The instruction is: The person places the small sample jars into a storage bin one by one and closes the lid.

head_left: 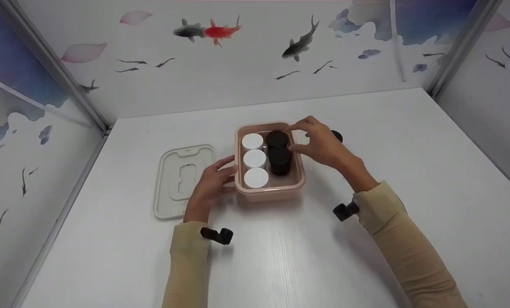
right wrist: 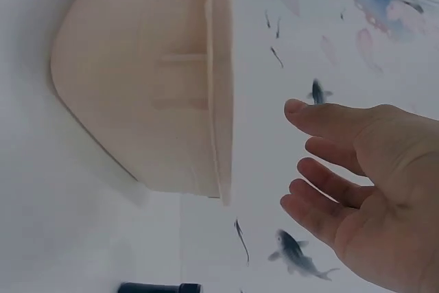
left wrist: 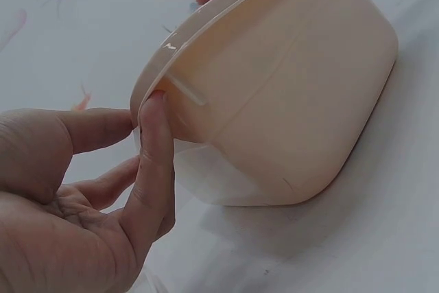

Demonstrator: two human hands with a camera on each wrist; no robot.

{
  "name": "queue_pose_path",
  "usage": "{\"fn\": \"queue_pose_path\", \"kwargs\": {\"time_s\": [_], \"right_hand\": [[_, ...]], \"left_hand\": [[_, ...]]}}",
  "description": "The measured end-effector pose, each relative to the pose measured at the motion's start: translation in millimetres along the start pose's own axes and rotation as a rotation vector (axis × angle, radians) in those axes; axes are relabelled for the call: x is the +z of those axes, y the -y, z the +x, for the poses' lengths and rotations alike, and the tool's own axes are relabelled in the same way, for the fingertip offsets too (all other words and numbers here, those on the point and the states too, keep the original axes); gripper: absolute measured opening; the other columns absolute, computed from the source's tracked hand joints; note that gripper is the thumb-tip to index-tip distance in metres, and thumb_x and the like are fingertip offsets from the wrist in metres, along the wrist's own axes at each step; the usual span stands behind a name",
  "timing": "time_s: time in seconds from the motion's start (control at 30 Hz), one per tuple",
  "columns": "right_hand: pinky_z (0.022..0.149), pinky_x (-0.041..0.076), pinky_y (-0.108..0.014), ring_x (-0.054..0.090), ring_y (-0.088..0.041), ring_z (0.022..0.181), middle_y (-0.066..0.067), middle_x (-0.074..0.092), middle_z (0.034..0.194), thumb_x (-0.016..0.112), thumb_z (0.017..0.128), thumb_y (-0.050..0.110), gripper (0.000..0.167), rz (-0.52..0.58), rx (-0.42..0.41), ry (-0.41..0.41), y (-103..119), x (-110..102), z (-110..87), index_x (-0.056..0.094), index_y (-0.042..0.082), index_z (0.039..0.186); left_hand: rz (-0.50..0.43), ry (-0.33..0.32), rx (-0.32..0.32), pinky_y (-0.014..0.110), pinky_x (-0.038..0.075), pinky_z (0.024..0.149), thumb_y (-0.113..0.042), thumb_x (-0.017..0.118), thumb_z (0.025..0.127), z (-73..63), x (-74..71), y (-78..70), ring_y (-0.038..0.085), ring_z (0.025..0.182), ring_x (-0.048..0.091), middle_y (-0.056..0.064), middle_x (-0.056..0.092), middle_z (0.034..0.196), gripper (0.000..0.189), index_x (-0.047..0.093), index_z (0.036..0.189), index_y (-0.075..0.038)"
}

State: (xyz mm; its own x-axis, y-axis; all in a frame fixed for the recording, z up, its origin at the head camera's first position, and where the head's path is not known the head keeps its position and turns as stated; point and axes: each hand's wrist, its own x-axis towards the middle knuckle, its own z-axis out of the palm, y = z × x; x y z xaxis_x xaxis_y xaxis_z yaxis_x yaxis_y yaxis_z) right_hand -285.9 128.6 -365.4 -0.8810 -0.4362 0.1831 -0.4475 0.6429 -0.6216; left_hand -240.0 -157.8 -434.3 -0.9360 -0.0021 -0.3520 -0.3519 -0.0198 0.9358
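Observation:
A pink plastic box [head_left: 269,197] holds three white-capped jars [head_left: 255,159] in a row on its left side and black jars [head_left: 280,161] along its right. My left hand [head_left: 212,182] grips the box's left rim; in the left wrist view its fingers [left wrist: 156,135] press under the rim from outside. Over the right rim, my right hand [head_left: 323,143] hovers close to the black jars, fingers loosely bent. The right wrist view shows this hand [right wrist: 370,176] holding nothing, apart from the box wall [right wrist: 137,80].
A pale rectangular lid [head_left: 165,184] lies on the white table [head_left: 272,256] left of the box, partly behind my left hand. Another black cylinder [head_left: 337,136] stands on the table behind my right hand. Printed fish panels [head_left: 255,72] wall in the table's back and sides.

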Motion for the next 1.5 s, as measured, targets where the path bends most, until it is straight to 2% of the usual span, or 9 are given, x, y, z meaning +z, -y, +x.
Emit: {"fn": "queue_pose_path", "kwargs": {"time_s": [0.13,0.3,0.5,0.8,1.03,1.2,1.5], "right_hand": [[0.108,0.047,-0.05,0.054,-0.033,0.129,-0.017,0.055,0.136,0.073,0.092,0.013,0.045,0.033,0.008,-0.124,-14.6,-10.3,-6.7,0.061,0.004,0.135],[0.112,0.043,-0.051,0.051,-0.033,0.134,-0.018,0.056,0.136,0.071,0.093,0.011,0.042,0.113,0.065,-0.248,-37.3,-17.6,-16.0,0.062,0.003,0.133],[0.115,0.038,-0.052,0.046,-0.034,0.138,-0.019,0.053,0.141,0.068,0.095,0.011,0.043,0.177,0.128,-0.304,-63.5,-16.9,-22.7,0.059,0.003,0.136],[0.117,0.034,-0.052,0.037,-0.035,0.145,-0.018,0.044,0.151,0.069,0.095,0.016,0.054,0.218,0.233,-0.316,-93.1,-12.6,-21.9,0.05,0.004,0.144],[0.12,0.03,-0.053,0.028,-0.036,0.15,-0.015,0.029,0.161,0.07,0.095,0.023,0.071,0.325,0.314,-0.235,-109.7,-7.8,-22.0,0.035,0.007,0.154],[0.119,0.032,-0.053,0.028,-0.036,0.15,-0.016,0.027,0.163,0.072,0.093,0.028,0.082,0.37,0.356,-0.185,-118.7,-2.6,-21.1,0.025,0.006,0.158],[0.118,0.032,-0.055,0.03,-0.038,0.149,-0.021,0.031,0.161,0.071,0.093,0.031,0.083,0.36,0.421,-0.11,-127.3,4.2,-19.3,0.025,0.01,0.159]], "left_hand": [[-0.003,-0.001,0.0,0.032,0.06,0.081,-0.023,0.062,0.1,0.3,0.7,0.3,0.022,0.114,0.068,0.01,0.067,0.131,0.045,0.053,0.144,-0.023],[0.007,-0.001,0.002,0.032,0.06,0.081,-0.024,0.063,0.1,0.8,1.2,0.3,0.022,0.115,0.068,0.01,0.066,0.132,0.046,0.053,0.144,-0.022],[-0.014,-0.002,0.0,0.033,0.061,0.08,-0.021,0.062,0.1,-1.3,0.3,-0.3,0.023,0.115,0.068,0.01,0.066,0.132,0.045,0.053,0.144,-0.023],[0.014,0.008,0.028,0.031,0.06,0.078,-0.022,0.062,0.1,-1.2,-0.8,-0.1,0.022,0.114,0.069,0.012,0.065,0.135,0.047,0.052,0.146,-0.021],[0.017,0.002,0.021,0.032,0.06,0.08,-0.022,0.061,0.1,-1.1,-1.3,-1.0,0.024,0.117,0.067,0.012,0.064,0.137,0.047,0.051,0.146,-0.021],[0.006,0.002,0.026,0.032,0.06,0.079,-0.021,0.061,0.1,-1.5,-0.7,-0.7,0.025,0.117,0.067,0.012,0.064,0.137,0.047,0.052,0.146,-0.021],[-0.002,0.008,0.027,0.031,0.061,0.077,-0.022,0.062,0.1,-0.1,0.6,0.8,0.023,0.114,0.068,0.012,0.065,0.135,0.047,0.052,0.145,-0.02]]}}
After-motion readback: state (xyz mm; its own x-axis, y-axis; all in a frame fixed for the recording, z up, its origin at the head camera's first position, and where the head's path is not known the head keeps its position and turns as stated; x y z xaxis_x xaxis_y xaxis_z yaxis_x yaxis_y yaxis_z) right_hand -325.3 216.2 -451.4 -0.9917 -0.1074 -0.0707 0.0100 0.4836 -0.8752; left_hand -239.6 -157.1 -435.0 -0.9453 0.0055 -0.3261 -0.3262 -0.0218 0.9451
